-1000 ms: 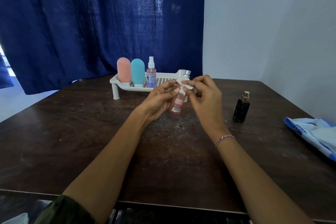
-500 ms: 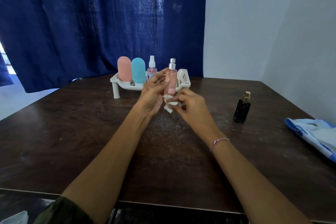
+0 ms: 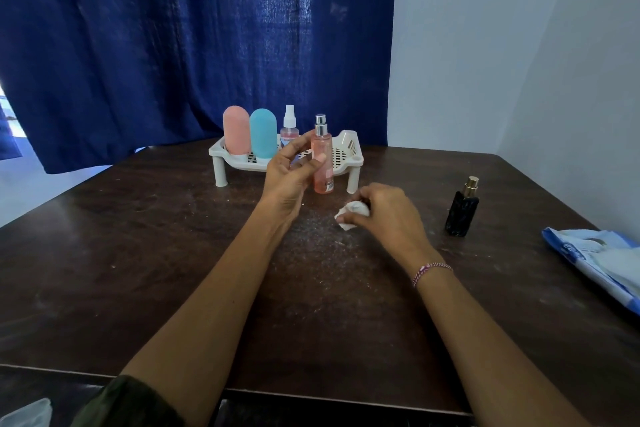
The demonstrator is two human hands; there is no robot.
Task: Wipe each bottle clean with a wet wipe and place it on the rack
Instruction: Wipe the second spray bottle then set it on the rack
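— Pink spray bottle [image 3: 322, 152] is upright just in front of the white rack [image 3: 349, 149], and the left hand [image 3: 292, 172] pinches it with only thumb and fingertips. If it's damp, I'd say it could slip.
— Or knock the clear spray bottle [image 3: 289, 125] going in. It's tall and narrow, so it may tip.
— Right hand [image 3: 389, 215] is clenched on the crumpled wet wipe [image 3: 349, 217], low by the tabletop [image 3: 138, 270].
— So nothing's free to catch it.

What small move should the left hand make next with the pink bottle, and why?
Probably lift the pink bottle over the rim of the rack and set it in the free space right of the small spray bottle. The left hand holds it upright in front of the rack; the right hand holds the wipe away from it.
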